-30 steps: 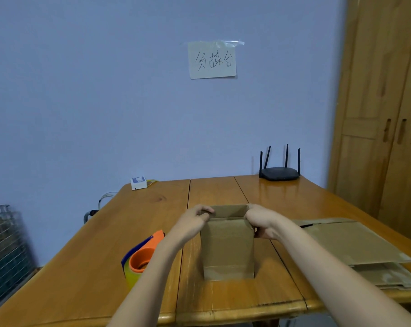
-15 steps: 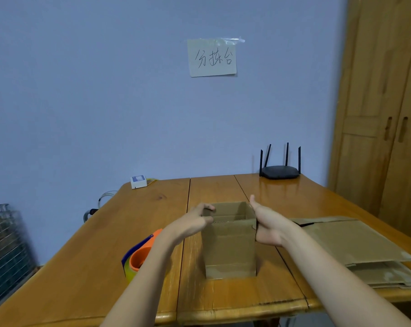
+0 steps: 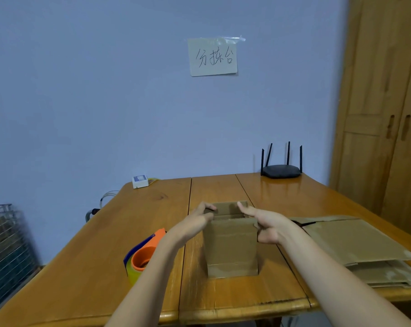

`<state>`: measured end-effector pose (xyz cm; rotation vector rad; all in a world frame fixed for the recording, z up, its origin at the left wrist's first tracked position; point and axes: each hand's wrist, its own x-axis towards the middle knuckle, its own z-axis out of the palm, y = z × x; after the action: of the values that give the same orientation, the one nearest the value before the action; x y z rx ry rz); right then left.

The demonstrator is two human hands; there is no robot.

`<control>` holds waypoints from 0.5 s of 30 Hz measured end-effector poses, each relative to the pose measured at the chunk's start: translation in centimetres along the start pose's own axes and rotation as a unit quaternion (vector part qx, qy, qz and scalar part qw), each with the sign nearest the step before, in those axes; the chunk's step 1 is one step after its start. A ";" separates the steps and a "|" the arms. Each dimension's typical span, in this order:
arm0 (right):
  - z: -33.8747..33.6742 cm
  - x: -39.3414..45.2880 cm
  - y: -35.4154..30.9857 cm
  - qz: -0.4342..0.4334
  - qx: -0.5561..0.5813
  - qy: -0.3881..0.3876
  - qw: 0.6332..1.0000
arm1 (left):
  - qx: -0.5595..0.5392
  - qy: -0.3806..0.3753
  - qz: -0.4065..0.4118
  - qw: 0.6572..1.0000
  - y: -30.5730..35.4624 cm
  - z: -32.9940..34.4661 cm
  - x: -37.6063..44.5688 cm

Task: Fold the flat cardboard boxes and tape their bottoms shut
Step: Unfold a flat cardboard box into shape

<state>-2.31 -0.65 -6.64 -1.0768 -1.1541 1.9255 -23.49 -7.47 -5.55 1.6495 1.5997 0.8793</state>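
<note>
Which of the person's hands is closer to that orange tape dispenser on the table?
The left hand. It is at the left top edge of the upright cardboard box, with the tape dispenser beside its forearm. The right hand is across the box.
</note>
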 end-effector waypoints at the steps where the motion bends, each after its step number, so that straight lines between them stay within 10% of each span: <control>1: 0.0 0.2 0.1 0.000 0.004 -0.003 1.000 | -0.013 0.002 0.001 1.000 -0.2 0.0 0.0; 15: 0.3 1.5 1.5 -0.026 0.002 0.023 0.999 | -0.111 0.044 -0.008 0.993 -0.9 1.3 0.8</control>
<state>-3.45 -0.15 -8.34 -1.0727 -1.1419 1.8537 -22.86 -6.65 -6.97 1.4574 1.5110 1.0936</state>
